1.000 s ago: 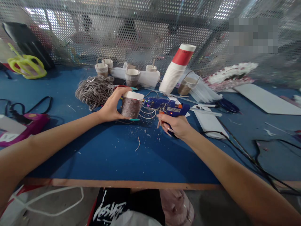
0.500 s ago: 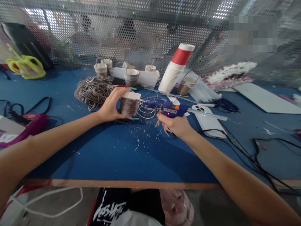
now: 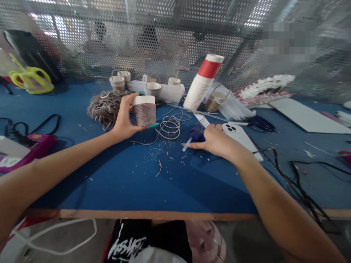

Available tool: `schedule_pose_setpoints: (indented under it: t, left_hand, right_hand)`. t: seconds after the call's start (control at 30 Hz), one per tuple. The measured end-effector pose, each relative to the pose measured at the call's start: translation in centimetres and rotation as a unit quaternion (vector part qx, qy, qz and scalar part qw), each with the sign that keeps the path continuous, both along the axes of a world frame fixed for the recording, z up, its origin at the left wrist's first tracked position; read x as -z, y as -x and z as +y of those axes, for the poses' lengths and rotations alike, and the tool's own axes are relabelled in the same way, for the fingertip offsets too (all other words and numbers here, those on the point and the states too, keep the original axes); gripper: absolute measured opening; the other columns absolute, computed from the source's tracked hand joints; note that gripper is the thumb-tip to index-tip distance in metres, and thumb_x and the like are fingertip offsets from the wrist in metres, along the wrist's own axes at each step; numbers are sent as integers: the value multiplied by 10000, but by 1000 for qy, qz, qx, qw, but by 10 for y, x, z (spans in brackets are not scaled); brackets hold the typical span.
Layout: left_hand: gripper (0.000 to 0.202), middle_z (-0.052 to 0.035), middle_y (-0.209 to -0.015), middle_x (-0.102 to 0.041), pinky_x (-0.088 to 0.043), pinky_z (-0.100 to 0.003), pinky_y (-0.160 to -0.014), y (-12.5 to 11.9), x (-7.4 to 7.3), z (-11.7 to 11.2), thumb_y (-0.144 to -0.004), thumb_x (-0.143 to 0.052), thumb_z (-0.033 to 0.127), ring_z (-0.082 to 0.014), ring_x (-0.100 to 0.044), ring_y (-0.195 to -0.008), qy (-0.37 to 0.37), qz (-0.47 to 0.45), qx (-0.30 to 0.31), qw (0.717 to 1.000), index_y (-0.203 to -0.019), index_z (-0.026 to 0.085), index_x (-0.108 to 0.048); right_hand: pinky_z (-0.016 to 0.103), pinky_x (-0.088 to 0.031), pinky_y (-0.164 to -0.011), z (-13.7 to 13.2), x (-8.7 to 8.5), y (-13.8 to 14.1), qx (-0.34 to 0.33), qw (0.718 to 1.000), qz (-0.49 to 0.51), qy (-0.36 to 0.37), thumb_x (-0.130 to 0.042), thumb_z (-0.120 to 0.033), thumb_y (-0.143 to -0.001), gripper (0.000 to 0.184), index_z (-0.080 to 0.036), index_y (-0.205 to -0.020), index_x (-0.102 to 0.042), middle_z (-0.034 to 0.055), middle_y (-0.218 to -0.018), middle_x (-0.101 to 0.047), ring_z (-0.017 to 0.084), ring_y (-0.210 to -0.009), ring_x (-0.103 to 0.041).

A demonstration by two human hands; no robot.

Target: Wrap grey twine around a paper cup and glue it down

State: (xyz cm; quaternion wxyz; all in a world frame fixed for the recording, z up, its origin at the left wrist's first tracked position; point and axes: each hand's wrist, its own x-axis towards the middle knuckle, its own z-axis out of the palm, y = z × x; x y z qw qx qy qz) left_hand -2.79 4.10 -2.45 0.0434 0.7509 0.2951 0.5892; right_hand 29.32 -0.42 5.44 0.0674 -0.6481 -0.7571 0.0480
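My left hand [image 3: 123, 122] grips a paper cup [image 3: 145, 114] wound with grey-brown cord; a white band shows at its top. From the cup a loose cord [image 3: 170, 127] trails in loops over the table. My right hand [image 3: 219, 140] is closed around a blue hot glue gun [image 3: 197, 132], low by the tabletop. A clear glue stick [image 3: 187, 144] pokes out of the gun toward me. The hand hides much of the gun, and I cannot tell whether it touches the table. A bundle of grey cord [image 3: 105, 109] lies behind my left hand.
A leaning stack of paper cups [image 3: 201, 86] and several small cord-wrapped cups, one a brown basket [image 3: 215, 102], stand behind. A white phone [image 3: 241, 138] and black cables [image 3: 285, 175] lie right. Far left are a magenta tool [image 3: 35, 151] and yellow basket [image 3: 33, 80].
My right hand has drawn the glue gun away from the cup and turned it, so its rear now points toward me. My left hand has tilted and shifted the cup slightly left.
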Motion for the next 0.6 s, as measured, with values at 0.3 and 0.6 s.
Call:
schedule_pose_setpoints:
  t: [0.3, 0.6]
  left_hand:
    - [1034, -125, -1404, -429, -544, -511, -995, 3, 6, 7, -628, -847, 642, -359, -510, -1311, 31, -25, -4, 999, -1449, 328, -303]
    - [960, -155, -1389, -428, -550, -529, -1002, 0, 7, 7, -685, -807, 637, -346, -544, -1283, 53, -56, 14, 997, -1418, 291, -294]
  right_hand:
    - [431, -532, -818, -19, -36, 31, -175, 974, 115, -92, -596, -443, -867, 362, -201, -1127, -530, 148, -1210, -576, 242, -896, -618]
    - [464, -472, -970, 8, -1, 90, -384, 919, 55, 65, -739, -394, -820, 507, -164, -1217, -521, 157, -1176, -618, 341, -1120, -524]
